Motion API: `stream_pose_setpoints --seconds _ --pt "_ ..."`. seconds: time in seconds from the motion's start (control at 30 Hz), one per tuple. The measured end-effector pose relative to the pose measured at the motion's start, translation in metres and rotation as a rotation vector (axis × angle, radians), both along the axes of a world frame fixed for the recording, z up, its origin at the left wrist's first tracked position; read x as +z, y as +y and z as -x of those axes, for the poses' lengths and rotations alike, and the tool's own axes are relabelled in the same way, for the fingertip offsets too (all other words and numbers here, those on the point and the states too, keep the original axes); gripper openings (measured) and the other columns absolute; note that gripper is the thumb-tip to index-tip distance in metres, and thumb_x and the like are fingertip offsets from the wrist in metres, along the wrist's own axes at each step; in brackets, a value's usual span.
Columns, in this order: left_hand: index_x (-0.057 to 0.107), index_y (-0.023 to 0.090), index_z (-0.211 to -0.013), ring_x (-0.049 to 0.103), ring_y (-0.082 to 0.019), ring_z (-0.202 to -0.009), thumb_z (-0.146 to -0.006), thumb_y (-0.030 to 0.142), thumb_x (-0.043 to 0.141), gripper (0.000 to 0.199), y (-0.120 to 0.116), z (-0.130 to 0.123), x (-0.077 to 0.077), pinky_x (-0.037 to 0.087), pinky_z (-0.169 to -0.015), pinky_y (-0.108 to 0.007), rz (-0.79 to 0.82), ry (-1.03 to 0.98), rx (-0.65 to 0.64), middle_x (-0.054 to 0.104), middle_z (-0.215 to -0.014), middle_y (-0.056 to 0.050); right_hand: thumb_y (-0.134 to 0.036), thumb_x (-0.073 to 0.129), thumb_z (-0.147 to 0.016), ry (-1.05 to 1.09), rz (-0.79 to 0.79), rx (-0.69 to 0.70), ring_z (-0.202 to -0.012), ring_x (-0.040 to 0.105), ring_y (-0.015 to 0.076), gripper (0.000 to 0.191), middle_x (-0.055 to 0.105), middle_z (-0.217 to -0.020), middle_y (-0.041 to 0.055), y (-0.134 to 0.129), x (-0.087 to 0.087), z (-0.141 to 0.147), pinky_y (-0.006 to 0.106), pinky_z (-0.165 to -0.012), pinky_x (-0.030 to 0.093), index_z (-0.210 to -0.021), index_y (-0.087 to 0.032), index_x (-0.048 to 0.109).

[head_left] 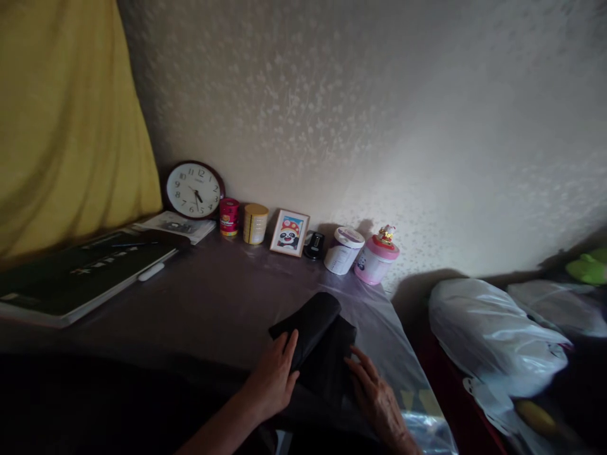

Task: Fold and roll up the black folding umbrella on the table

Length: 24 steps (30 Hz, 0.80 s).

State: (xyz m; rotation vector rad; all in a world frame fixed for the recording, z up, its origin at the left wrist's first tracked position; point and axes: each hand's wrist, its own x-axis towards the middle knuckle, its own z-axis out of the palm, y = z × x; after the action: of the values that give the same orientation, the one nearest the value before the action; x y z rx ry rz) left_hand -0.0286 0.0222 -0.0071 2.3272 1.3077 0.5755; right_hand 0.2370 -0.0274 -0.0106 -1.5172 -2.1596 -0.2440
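Through the head camera I have both hands at the near side of the desk [213,297], apart from each other, on a black sheet [327,373]. It lies toward the desk's right-hand end, its upper left portion rolled or folded into a thick tube. I see the left hand [272,382] laid against the left side of that rolled portion, while the right hand [377,395] touches the sheet's right edge with its fingertips. From here I cannot tell whether either hand pinches the material or only rests on it. Toward the back of the desk I have a white tub [342,255] and, just beside it, a pink tub [376,264] bearing a small figurine [386,234]. Farther left stand a framed panda picture [289,232], a yellow can [255,226], a red can [229,218] and a round clock [192,189].
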Motion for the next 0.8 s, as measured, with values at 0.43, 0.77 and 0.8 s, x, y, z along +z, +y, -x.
stream_pose_setpoints --seconds 0.43,0.77,0.8 --pt "0.017 0.017 -0.141 0.038 -0.019 -0.128 -0.059 0.003 0.04 0.086 0.01 0.016 0.011 0.033 -0.105 -0.034 0.16 -0.208 -0.085 0.037 -0.141 -0.012 -0.018 0.041 -0.088 0.031 -0.031 0.012 -0.113 0.056 0.0211 0.038 0.049 -0.134 0.0102 -0.005 -0.001 0.012 0.032 -0.089 0.053 -0.124 -0.024 0.05" --pt "0.022 0.019 -0.141 0.034 -0.022 -0.13 -0.065 0.012 0.042 0.079 0.019 0.029 0.023 0.032 -0.105 -0.04 0.28 -0.268 -0.051 0.036 -0.143 -0.008 -0.015 0.038 -0.086 0.065 -0.026 -0.033 -0.113 0.056 0.0217 0.042 0.047 -0.136 0.0092 -0.007 -0.002 0.013 0.034 -0.087 0.054 -0.126 -0.025 0.048" --pt "0.022 0.019 -0.141 0.034 -0.022 -0.13 -0.065 0.013 0.042 0.078 0.019 0.03 0.024 0.032 -0.105 -0.04 0.29 -0.27 -0.047 0.037 -0.143 -0.008 -0.014 0.038 -0.086 0.072 -0.026 -0.03 -0.113 0.056 0.0214 0.043 0.047 -0.136 0.0091 -0.007 -0.002 0.013 0.034 -0.087 0.054 -0.127 -0.025 0.046"
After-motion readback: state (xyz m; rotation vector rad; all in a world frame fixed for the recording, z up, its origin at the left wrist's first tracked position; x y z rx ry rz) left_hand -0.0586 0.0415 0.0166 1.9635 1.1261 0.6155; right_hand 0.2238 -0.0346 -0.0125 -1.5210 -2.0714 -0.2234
